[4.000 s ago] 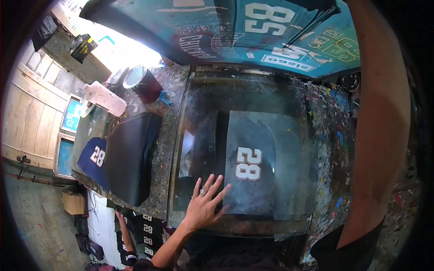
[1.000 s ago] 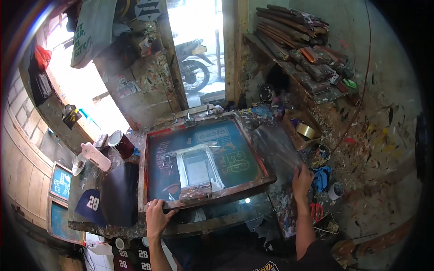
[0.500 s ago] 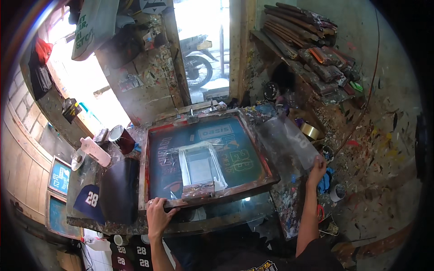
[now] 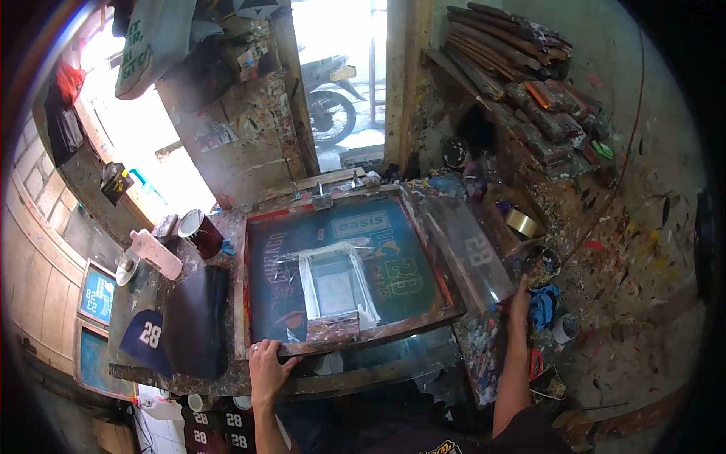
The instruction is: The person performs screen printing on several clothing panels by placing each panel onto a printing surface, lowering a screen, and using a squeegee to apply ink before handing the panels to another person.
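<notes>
We find the clear sheet (image 4: 469, 253) right of centre, up-left of the nearer right hand (image 4: 519, 298), its long axis slanting to lower right; whether that grip is closed we cannot tell. The left hand (image 4: 268, 368) clasps the screen frame (image 4: 408, 324) at lower left.

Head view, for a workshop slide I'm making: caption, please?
Left hand on a wooden screen frame, right hand at a transparent sheet beside it.

A red bag (image 4: 71, 82) hangs on the left, a motorcycle (image 4: 325, 75) standing beyond the doorway (image 4: 407, 83).
</notes>
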`<state>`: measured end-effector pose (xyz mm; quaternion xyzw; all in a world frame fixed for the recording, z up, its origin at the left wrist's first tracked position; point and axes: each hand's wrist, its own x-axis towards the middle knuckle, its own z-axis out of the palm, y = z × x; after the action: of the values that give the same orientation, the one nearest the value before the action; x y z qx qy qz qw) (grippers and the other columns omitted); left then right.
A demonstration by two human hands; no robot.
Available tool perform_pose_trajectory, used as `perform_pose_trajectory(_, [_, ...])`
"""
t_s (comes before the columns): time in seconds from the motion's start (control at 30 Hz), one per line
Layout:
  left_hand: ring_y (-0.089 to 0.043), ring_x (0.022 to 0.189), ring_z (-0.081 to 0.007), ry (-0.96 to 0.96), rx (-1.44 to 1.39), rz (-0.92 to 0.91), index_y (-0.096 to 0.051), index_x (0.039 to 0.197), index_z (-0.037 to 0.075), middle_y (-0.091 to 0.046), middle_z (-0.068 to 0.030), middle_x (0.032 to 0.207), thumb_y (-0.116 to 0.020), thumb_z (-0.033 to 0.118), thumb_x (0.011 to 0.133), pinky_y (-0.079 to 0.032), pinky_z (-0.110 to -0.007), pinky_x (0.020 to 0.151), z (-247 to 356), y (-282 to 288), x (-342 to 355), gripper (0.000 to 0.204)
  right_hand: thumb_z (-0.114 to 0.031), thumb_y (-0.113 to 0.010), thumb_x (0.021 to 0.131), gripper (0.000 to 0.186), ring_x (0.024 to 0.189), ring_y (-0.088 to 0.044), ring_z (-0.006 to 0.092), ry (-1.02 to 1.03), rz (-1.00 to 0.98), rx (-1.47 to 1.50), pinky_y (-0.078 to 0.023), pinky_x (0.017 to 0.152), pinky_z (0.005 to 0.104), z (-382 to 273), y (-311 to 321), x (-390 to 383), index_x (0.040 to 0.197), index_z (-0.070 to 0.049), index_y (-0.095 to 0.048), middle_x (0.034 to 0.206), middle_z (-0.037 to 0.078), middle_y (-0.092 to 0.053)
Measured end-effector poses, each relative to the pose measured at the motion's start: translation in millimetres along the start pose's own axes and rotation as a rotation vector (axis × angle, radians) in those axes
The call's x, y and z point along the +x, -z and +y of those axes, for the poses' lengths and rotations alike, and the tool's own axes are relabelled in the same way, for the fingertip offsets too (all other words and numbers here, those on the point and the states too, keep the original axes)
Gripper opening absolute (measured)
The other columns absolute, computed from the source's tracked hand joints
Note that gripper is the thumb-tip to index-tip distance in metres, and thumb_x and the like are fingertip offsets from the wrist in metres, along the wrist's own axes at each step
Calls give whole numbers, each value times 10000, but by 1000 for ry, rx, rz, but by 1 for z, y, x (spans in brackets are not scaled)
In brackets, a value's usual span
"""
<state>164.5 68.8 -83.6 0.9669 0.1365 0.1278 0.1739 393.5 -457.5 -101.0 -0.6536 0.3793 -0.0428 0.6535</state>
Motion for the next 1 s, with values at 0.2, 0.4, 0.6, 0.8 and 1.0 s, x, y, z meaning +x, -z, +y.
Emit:
perform_pose_trajectory(0.2, [-627, 1007, -350, -41, 18, -1, -689, 989, 37, -662, -123, 980, -896, 342, 711, -460, -466, 928, 2, -15, -1, 462, -237, -574, 1073, 314, 1049, -629, 359, 1024, 256, -225, -501, 893, 434, -22, -8, -112, 1199, 46, -629, 1159, 187, -643])
perform_pose_trajectory(0.4, [-632, 1013, -353, -48, 11, 32, -671, 1011, 50, -654, -128, 976, -877, 336, 741, -459, -472, 930, -12, -14, -10, 444, -235, -780, 902, 343, 1078, -635, 397, 1686, -1069, -645, -528, 920, 494, 33, -171, -263, 1060, 10, -599, 1154, 240, -638])
perform_pose_trajectory(0.6, [-628, 1008, -332, -117, -9, 99, -656, 1003, 58, -649, -119, 988, -872, 329, 747, -439, -452, 964, -7, -22, 2, 431, -237, -738, 903, 305, 1027, -669, 439, 1320, -1258, -1231, -531, 855, 535, 12, -247, -234, 1056, -12, -600, 1072, 263, -686])
perform_pose_trajectory(0.8, [-621, 1013, -309, -71, -3, 50, -651, 1025, 67, -630, -101, 997, -856, 350, 762, -416, -441, 1003, -12, -21, -9, 437, -272, -710, 921, 304, 865, -684, 472, 1357, -1250, -1306, -535, 780, 560, -6, -263, -227, 1049, -22, -593, 899, 226, -714])
perform_pose_trajectory(1.0, [-608, 995, -287, -80, -13, 15, -650, 1029, 82, -608, -84, 971, -872, 332, 734, -409, -433, 990, -8, -21, 1, 446, -127, -695, 879, 184, 896, -702, 322, 1933, -970, -1074, -351, 1126, 615, 36, -226, -187, 1036, -95, -604, 888, 105, -685])
